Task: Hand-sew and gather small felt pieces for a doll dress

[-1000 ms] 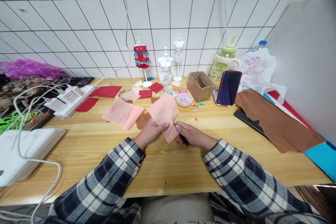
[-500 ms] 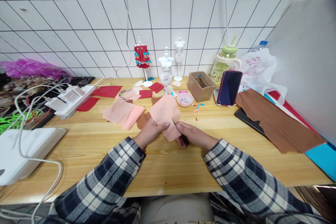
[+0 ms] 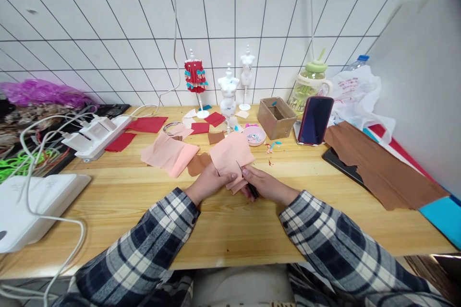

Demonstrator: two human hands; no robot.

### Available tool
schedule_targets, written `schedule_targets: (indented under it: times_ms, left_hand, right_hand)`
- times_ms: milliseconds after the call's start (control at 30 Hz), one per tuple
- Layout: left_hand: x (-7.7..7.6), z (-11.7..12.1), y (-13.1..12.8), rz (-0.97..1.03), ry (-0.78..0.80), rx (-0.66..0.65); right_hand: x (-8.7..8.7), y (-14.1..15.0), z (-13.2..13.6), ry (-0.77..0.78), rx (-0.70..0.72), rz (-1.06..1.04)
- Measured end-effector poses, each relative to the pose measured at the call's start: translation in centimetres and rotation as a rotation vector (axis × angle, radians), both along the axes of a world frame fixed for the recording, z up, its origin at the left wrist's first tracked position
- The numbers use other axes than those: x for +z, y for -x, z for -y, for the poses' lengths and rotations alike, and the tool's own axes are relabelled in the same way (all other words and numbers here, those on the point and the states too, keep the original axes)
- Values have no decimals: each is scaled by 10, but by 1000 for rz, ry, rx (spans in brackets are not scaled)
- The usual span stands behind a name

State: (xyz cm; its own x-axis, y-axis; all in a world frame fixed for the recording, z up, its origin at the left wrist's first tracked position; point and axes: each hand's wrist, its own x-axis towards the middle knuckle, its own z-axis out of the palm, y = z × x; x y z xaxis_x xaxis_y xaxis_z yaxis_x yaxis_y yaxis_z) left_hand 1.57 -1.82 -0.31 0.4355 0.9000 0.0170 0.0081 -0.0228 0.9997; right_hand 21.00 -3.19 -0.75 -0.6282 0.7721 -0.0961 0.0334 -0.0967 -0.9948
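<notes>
My left hand (image 3: 211, 183) pinches the lower edge of a pink sheet (image 3: 230, 156) that lies over the wooden table (image 3: 223, 225). My right hand (image 3: 264, 184) is closed on small dark scissors (image 3: 246, 180), whose blades point up into the pink sheet. Both hands meet at the sheet's lower right corner. A second pink sheet (image 3: 169, 153) and a brown scrap (image 3: 198, 164) lie just to the left.
Three small mannequins (image 3: 228, 88) stand at the back, one in a red dress (image 3: 195, 76). A cardboard box (image 3: 276, 117), a pink dish (image 3: 254, 135), a phone (image 3: 314, 120), a green-lidded bottle (image 3: 309, 84) and brown paper (image 3: 378, 163) lie right. White devices with cables (image 3: 95, 136) sit left.
The pink sheet has shifted a little right and up, and its lower corner is drawn in between my hands. The scissors have advanced into it slightly.
</notes>
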Motion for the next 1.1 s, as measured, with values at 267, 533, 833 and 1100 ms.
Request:
schedule_targets:
  times_ms: [267,533,833,1100]
  left_hand:
    - [2,0,-2,0,-27,37]
    - [4,-5,1,139,48,166]
    - [0,-7,-2,153,8,190]
    - [-1,-8,-2,126,-13,220]
  right_hand:
    - [2,0,1,-21,-5,36]
    - [1,1,0,5,-6,47]
    - [3,1,1,-21,0,47]
    - [1,1,1,-9,-9,48]
